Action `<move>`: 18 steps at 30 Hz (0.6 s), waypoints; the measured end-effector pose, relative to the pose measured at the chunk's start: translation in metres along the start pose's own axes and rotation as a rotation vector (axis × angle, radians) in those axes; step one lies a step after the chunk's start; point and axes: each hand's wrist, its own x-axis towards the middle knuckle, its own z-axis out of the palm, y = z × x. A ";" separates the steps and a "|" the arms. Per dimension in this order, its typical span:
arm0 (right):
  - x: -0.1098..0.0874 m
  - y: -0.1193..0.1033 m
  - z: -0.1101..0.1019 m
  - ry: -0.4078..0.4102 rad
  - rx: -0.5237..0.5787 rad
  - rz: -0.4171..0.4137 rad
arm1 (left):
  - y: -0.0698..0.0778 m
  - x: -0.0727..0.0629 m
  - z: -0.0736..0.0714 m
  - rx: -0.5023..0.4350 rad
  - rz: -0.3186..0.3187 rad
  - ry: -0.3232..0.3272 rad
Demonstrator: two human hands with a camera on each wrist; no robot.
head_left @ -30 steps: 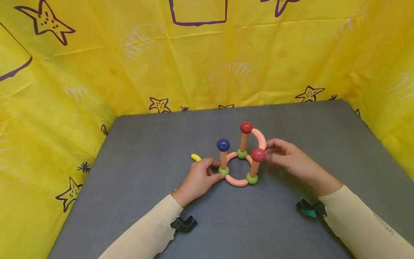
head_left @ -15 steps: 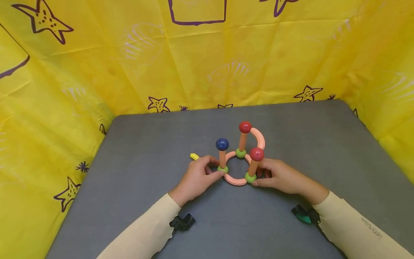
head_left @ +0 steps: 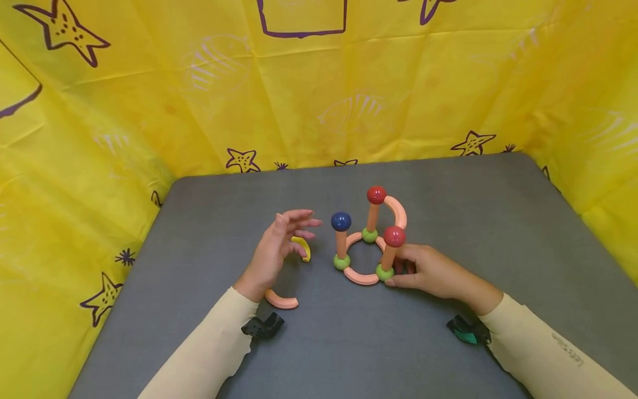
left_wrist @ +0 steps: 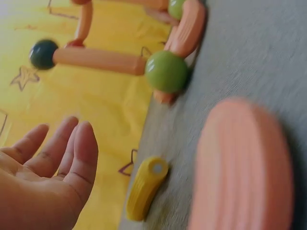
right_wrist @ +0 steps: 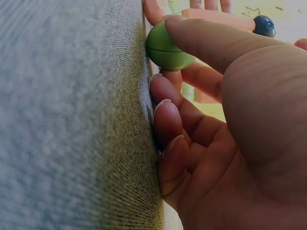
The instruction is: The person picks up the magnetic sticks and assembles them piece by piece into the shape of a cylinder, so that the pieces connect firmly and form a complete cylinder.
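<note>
A toy frame of orange-pink rods and balls stands on the table: a ring of curved rods joined by green balls, with three upright sticks. One stick is topped by a blue ball, the others by a red ball and a pinkish-red ball, which a curved rod links. My right hand pinches the near-right green ball between thumb and fingers. Left of the frame, my left hand is raised with fingers spread, apart from it. Beside that hand lies a yellow curved rod.
A loose pink curved rod lies under the left wrist. The grey table meets a yellow patterned cloth at its back and sides. Dark straps sit on both sleeves.
My right hand came down from the curved upper rod to the near-right green ball. My left hand let go of the left green ball and drew back left, uncovering the loose pink rod.
</note>
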 end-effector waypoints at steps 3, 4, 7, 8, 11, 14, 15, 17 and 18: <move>0.001 0.001 0.000 0.001 -0.005 -0.006 | -0.002 0.002 -0.010 -0.071 -0.012 0.014; 0.001 0.001 0.000 0.001 -0.005 -0.009 | -0.003 0.003 -0.013 -0.085 -0.020 0.018; 0.001 0.001 0.000 0.005 -0.008 -0.020 | -0.008 0.005 -0.019 -0.122 -0.046 0.033; 0.001 0.002 0.000 0.007 -0.009 -0.024 | -0.010 0.005 -0.021 -0.135 -0.054 0.036; 0.000 0.002 0.000 0.012 -0.010 -0.026 | -0.015 0.006 -0.026 -0.179 -0.071 0.048; 0.000 0.002 0.001 0.014 -0.009 -0.022 | -0.022 0.006 -0.031 -0.199 -0.084 0.054; 0.000 0.001 0.001 0.014 -0.008 -0.019 | -0.024 0.007 -0.033 -0.202 -0.090 0.054; 0.000 0.001 0.001 0.012 -0.007 -0.016 | -0.029 0.007 -0.036 -0.194 -0.108 0.052; 0.000 0.001 0.000 0.010 -0.007 -0.016 | -0.032 0.007 -0.038 -0.195 -0.119 0.051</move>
